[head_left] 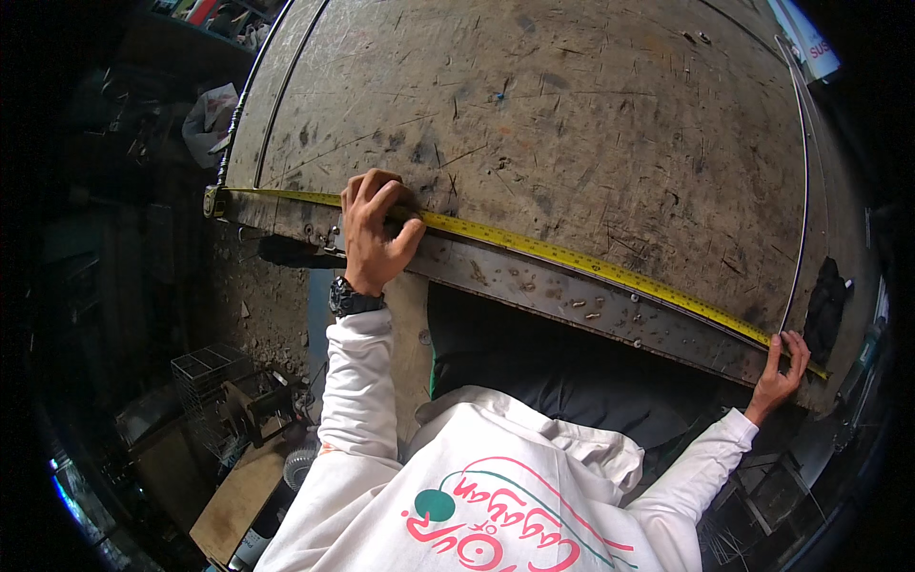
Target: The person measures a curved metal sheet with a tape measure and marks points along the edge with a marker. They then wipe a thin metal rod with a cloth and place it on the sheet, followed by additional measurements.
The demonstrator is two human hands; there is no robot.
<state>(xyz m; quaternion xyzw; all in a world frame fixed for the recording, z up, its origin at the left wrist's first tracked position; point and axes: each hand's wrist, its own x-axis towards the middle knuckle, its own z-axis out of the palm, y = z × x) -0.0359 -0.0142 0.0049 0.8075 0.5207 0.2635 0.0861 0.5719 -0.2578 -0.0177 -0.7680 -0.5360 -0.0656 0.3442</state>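
A yellow tape measure (572, 259) is drawn out along the near edge of a worn wooden workbench (572, 124). Its case (214, 202) rests at the bench's left corner. My left hand (378, 229) is closed over the blade, fingers curled and thumb bent in; what lies under the fingers is hidden. At the right corner, my right hand (783, 370) pinches the blade near its end, which sticks out a little past the fingers. A thin dark line runs beside the blade; I cannot tell whether it is a rod or a shadow.
Thin metal rods lie along the bench's right side (805, 181) and left side (286, 91). A metal strip (534, 282) faces the front edge. A black cloth-like thing (827, 300) sits beyond my right hand. A wire rack (208, 381) and a wooden board (243, 496) stand lower left.
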